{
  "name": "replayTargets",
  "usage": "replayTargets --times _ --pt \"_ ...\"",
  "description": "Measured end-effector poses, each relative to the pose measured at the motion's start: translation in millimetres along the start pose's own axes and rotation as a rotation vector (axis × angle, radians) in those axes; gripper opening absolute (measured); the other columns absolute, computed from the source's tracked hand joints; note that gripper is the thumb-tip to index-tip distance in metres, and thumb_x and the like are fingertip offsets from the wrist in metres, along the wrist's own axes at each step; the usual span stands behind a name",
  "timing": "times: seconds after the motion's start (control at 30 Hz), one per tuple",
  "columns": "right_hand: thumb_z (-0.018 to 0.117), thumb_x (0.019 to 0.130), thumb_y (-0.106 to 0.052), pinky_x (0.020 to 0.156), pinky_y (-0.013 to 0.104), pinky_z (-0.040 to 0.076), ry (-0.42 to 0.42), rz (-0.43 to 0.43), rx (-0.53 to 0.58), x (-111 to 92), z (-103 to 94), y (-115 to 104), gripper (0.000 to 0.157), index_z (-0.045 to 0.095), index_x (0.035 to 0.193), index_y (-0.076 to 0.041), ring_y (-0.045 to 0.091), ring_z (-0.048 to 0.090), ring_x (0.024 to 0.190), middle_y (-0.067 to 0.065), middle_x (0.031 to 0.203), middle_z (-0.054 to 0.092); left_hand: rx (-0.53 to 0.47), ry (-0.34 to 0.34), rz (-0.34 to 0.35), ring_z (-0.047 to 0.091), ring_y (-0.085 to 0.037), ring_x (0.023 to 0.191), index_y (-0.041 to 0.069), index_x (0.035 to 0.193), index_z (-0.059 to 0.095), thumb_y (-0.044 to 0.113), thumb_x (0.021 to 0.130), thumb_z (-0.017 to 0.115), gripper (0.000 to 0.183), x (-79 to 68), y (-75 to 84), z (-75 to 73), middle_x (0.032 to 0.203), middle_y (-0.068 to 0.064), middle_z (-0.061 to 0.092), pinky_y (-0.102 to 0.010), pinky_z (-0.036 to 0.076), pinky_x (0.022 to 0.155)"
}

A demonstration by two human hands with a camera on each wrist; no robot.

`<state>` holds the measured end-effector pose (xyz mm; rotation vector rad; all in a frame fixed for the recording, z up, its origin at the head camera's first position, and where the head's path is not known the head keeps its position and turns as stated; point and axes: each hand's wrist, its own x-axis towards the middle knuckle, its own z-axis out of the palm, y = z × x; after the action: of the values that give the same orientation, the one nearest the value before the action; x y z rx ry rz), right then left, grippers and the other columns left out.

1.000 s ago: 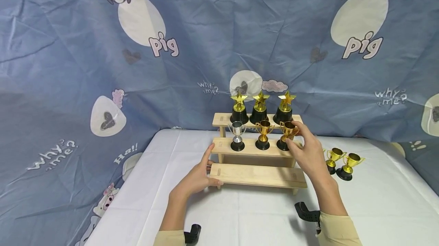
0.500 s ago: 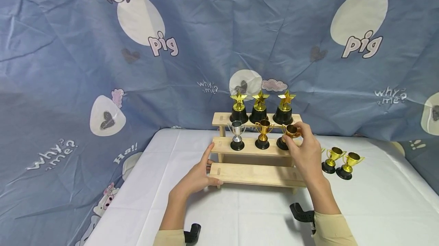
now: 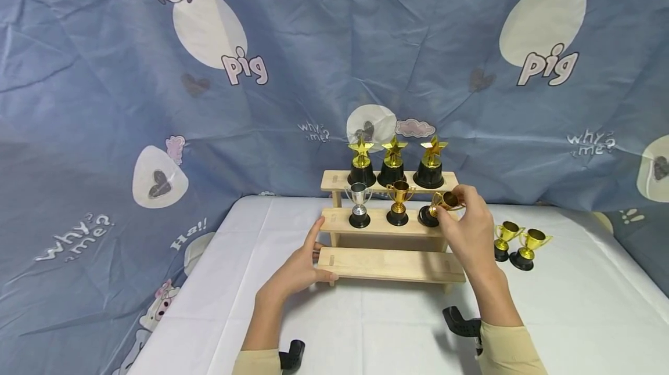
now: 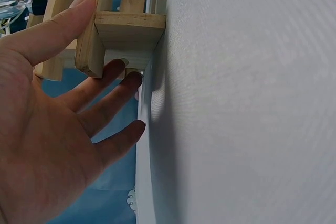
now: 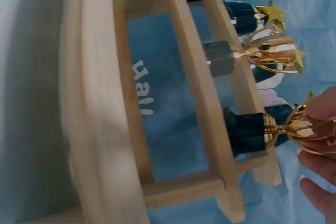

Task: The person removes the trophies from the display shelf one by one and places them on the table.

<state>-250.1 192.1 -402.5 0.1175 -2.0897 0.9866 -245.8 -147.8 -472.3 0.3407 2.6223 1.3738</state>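
R hand (image 3: 470, 227) pinches the tilted copper-gold trophy cup (image 3: 444, 201) by its bowl, R end of wooden stand's (image 3: 389, 263) middle shelf (image 3: 378, 223). Prob. light, stiff plastic, slick; thin handles maybe fragile, so bowl/stem = best hold. L hand (image 3: 295, 270) spread at stand's L edge. Neighbour cup (image 3: 399, 196) near, L; more room R, above worktop (image 3: 564, 317).

Star trophies (image 3: 392, 173): three. Silver cup trophy (image 3: 359, 208): one. Bronze-gold cup trophies (image 3: 398, 196): two. Yellow-gold cup trophies (image 3: 529, 245): two in view. Three-tier wooden stand (image 3: 387, 264): one. One left hand (image 3: 299, 270), one right hand (image 3: 468, 234). Beige sleeves (image 3: 258, 362): two. Black wrist devices (image 3: 460, 321): two. White tablecloth (image 3: 397, 328): one. Blue backdrop (image 3: 313, 32): one, bearing "pig" lettering (image 3: 244, 65) twice, "why me?" lettering (image 3: 590, 141) three times, "Ha!!" lettering (image 3: 189, 233) once.
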Motion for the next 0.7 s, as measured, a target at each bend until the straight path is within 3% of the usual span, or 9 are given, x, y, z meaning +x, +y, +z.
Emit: replayTargets --times 0.43,0.7 --pt "0.07 0.082 -0.002 0.078 0.048 0.043 -0.121 0.107 -0.099 5.3 -26.0 -0.7 0.033 0.059 0.113 0.0 0.038 0.06 0.099 0.021 0.103 0.065 -0.005 0.0 -0.009 0.061 -0.03 0.119 0.058 0.152 -0.001 0.021 0.069 0.09 0.128 2.1 -1.3 0.7 0.131 -0.013 0.058 -0.05 0.049 0.095" --pt "0.064 0.084 -0.003 0.094 0.055 0.041 -0.116 0.199 -0.085 11.4 -42.6 5.3 0.032 0.06 0.116 -0.002 0.04 0.06 0.109 0.021 0.11 0.067 -0.011 0.009 -0.019 0.061 -0.03 0.119 0.059 0.151 0.0 0.02 0.068 0.09 0.129 1.4 0.1 0.1 0.13 -0.013 0.059 -0.051 0.048 0.097"
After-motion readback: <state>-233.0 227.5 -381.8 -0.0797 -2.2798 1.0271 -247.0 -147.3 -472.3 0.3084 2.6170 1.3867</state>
